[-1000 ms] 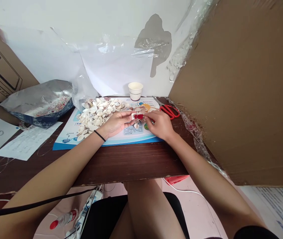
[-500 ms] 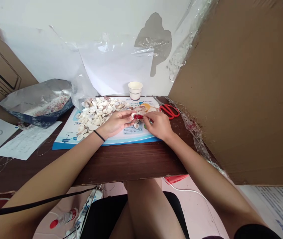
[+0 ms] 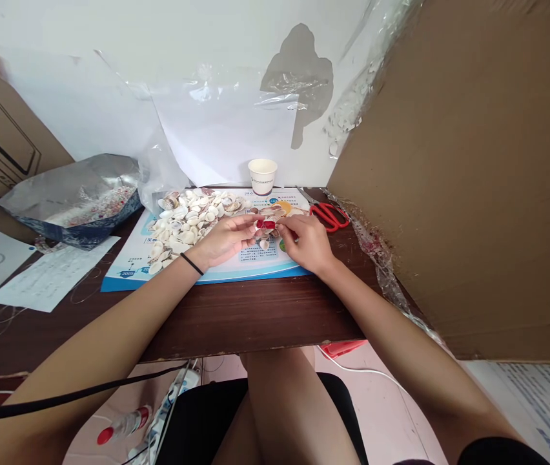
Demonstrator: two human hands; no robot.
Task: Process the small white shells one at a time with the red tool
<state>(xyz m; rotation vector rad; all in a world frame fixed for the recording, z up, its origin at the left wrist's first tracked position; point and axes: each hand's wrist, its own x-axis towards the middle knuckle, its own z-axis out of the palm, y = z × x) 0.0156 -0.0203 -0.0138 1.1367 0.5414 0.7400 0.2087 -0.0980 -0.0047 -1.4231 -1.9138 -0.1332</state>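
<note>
Over the printed sheet, both hands meet at a small red piece with white at its ends [image 3: 266,224]; its exact kind is too small to make out. My left hand [image 3: 226,240] pinches its left end between thumb and fingers. At its right end, the fingertips of my right hand [image 3: 308,241] are closed together. Small shells [image 3: 264,245] show just beneath the red piece. A pile of loose white and brownish seashells [image 3: 190,223] lies to the left, beside my left hand. Red-handled scissors [image 3: 330,216] rest beyond my right hand.
A paper cup [image 3: 262,177] stands at the back by the wall. An open bag of small beads [image 3: 105,206] sits at left, near a handwritten paper [image 3: 55,274]. A cardboard panel [image 3: 473,181] edged with plastic wrap borders the right. The blue-and-white sheet [image 3: 207,278] covers the table's middle.
The red piece has turned between my fingertips and shifted slightly left, with less white showing at its left end. Both hands stay nearly in the same place.
</note>
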